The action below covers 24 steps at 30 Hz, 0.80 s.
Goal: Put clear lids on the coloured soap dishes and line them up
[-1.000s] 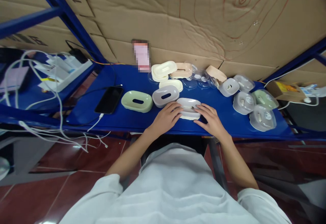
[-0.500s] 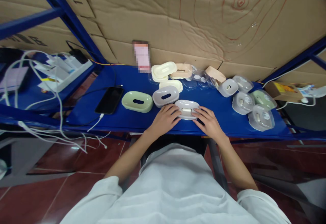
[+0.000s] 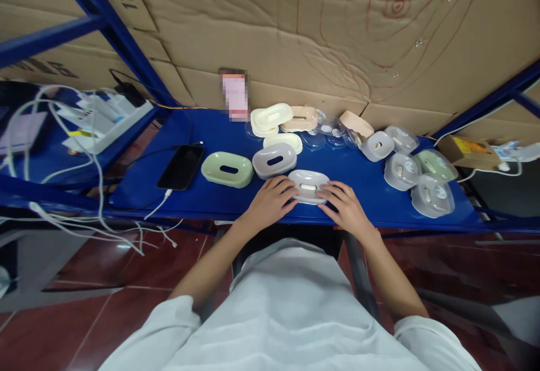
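Observation:
A pale grey oval plastic shell (image 3: 309,179) lies on the blue table between my hands, a white bar showing in its slot. My left hand (image 3: 274,201) grips its left end with the fingers along the rim. On the opposite end, my right hand (image 3: 343,202) holds the rim, thumb toward me. Just left of the shell sits a grey oval shell (image 3: 275,151) with an open slot. A light green slotted shell (image 3: 228,178) stands farther left. Behind them are cream oval trays (image 3: 272,116) and a peach slotted piece (image 3: 310,113).
A black phone (image 3: 180,167) lies at the left of the blue table (image 3: 219,205), near cables. Clear domed lids (image 3: 314,139) lie at the back. Several lidded boxes (image 3: 432,196) stand at the right. A pixelated phone-like screen (image 3: 235,95) leans on the cardboard wall (image 3: 270,33).
The pale grey shell has shifted slightly toward me, with both hands staying on its ends. The other pieces keep their places.

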Motion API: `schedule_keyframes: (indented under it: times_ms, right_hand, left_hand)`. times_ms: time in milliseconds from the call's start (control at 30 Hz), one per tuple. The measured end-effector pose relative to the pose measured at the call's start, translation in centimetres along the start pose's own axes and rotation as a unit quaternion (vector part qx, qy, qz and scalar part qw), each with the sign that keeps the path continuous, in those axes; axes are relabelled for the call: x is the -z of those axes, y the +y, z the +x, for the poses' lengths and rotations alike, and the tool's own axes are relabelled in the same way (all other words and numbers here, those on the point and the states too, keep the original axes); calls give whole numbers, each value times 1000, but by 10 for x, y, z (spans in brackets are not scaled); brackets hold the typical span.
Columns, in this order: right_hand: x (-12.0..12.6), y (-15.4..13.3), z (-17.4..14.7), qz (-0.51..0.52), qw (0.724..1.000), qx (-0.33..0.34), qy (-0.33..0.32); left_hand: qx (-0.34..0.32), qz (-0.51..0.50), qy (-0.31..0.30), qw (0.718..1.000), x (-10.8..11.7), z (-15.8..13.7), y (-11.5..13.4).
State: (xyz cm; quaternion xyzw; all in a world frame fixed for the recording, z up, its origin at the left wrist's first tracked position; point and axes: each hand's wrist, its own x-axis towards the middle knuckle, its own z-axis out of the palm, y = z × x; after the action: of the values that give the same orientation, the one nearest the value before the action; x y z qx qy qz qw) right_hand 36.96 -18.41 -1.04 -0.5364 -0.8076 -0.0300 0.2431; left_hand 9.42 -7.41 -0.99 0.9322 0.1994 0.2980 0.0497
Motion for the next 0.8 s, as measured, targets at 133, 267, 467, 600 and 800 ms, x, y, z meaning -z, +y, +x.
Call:
schedule_keyframes:
  times_ms: [133,267,467,600,800]
  right_hand:
    - [2,-8,-4,7,1000,-4,-16]
    - [7,1,-10,34,999,-10,13]
    - [31,33,-29,32,987,-88,128]
    - [41,45,-34,-1,974,-134,185]
    - [18,37,-20,59,989,-90,102]
  left_hand:
    - [-17,-11,-23,1000,7,-5,2]
    - [18,3,-3,1000,11,-12,-6]
    - [111,57,30,992,10,-18,-23]
    - [98,46,20,994,10,-19,-23]
    - [101,73,33,992,9,-25,-23]
